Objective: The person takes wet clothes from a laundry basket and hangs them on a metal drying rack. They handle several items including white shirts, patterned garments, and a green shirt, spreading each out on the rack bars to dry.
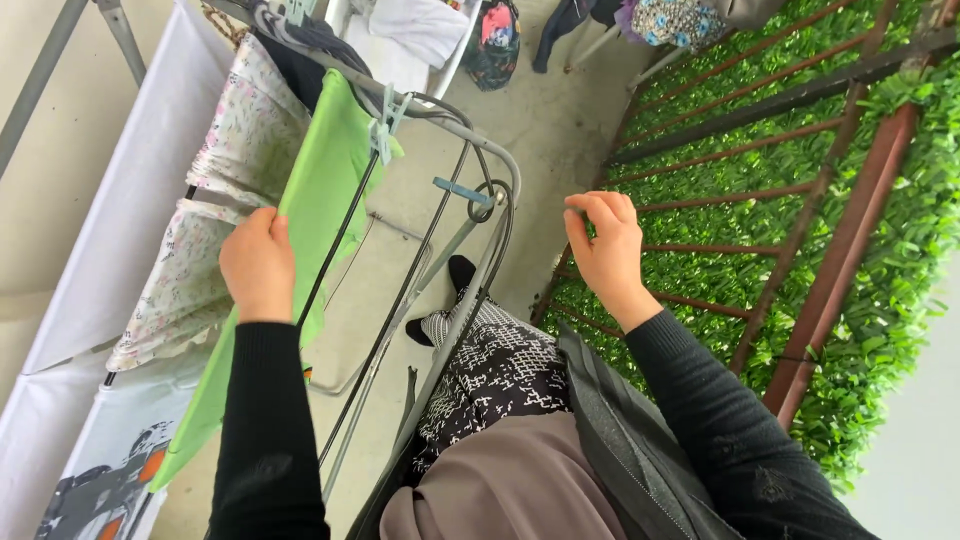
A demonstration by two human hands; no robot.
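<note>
Green cloth (325, 165), draped over a rail of the drying rack (480, 270) and hanging down its left side; the left hand (258, 262) rests on its edge, fingers (270, 228) curled together on the fabric, clamped on the cloth; a pale flowered cloth (215, 215) hangs just beside it to the left, and a white sheet (120, 200) further left; a printed shirt (110, 480) hangs below. A pale clothes peg (385, 125) grips the top rail above the green cloth; a blue peg (462, 190) sits on the rack's curved end. The right hand (605, 250) hovers apart from the rack, fingers (590, 212) bent together, holding nothing visible; behind it, a rust-coloured railing (840, 240) backed by green leaves (900, 150).
</note>
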